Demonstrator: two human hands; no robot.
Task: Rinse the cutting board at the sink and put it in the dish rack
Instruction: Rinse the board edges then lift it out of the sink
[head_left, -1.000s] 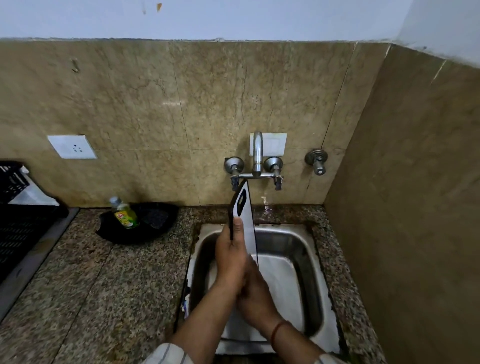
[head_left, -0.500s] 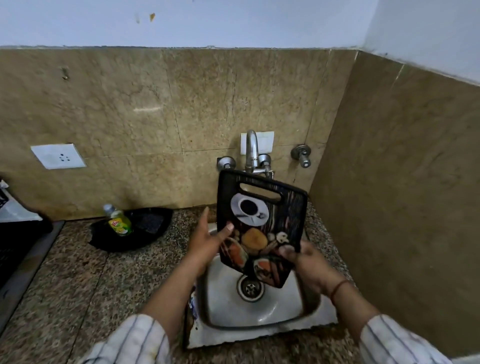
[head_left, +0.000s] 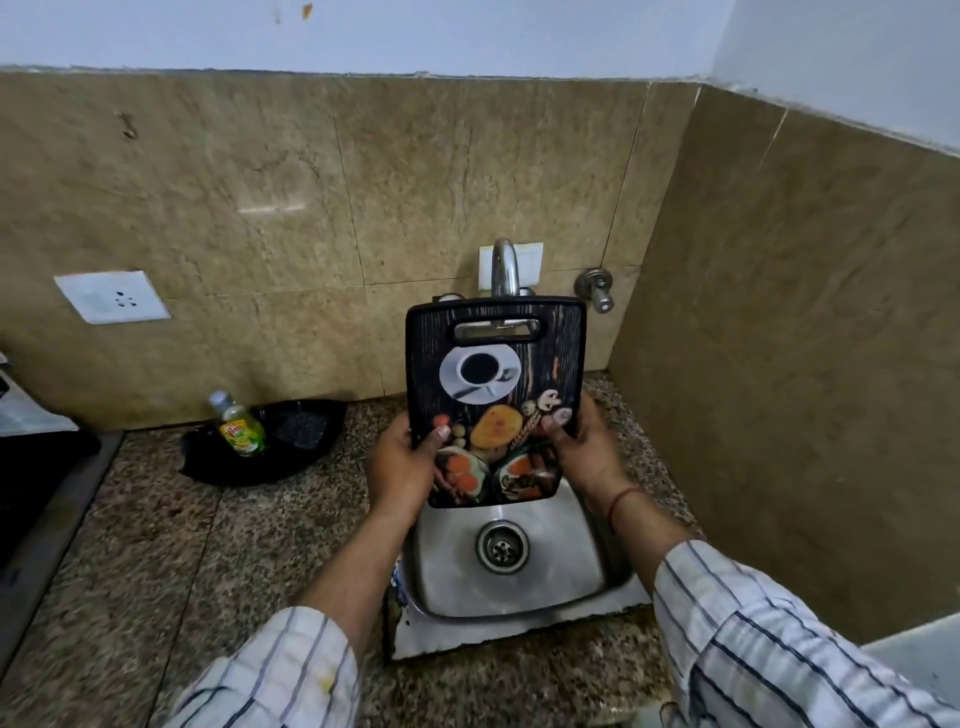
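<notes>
Nearest, striped sleeves (head_left: 779, 654) reaching forward over the front edge of the granite desk (head_left: 156, 545). Below the forearms, a stainless sink (head_left: 566, 566) set in the desk's right end, drain bare, no water seen running. Above the basin, left hand (head_left: 400, 462) clenched on the left edge of the cutting board (head_left: 496, 395), thumb over the printed face; right hand (head_left: 587, 452) clenched likewise on the right edge, thumb on the face near the mushroom print. Board held upright, handle slot at top, lower edge hanging over the back half of the sink, touching nothing else. Looks thin, stiff, light plastic, glossy on the printed side; likely slick if wet, so best pinched at the side edges as now, or hooked through the slot with one hand for carrying. Farther left, toward the desk's back edge, a dish soap bottle (head_left: 240, 427) standing in a black tray (head_left: 291, 447). At the desk's left edge, a dark object (head_left: 36, 467), perhaps the dish rack, too cropped to tell. Behind the board's top, the faucet (head_left: 505, 267) on the tiled wall.
</notes>
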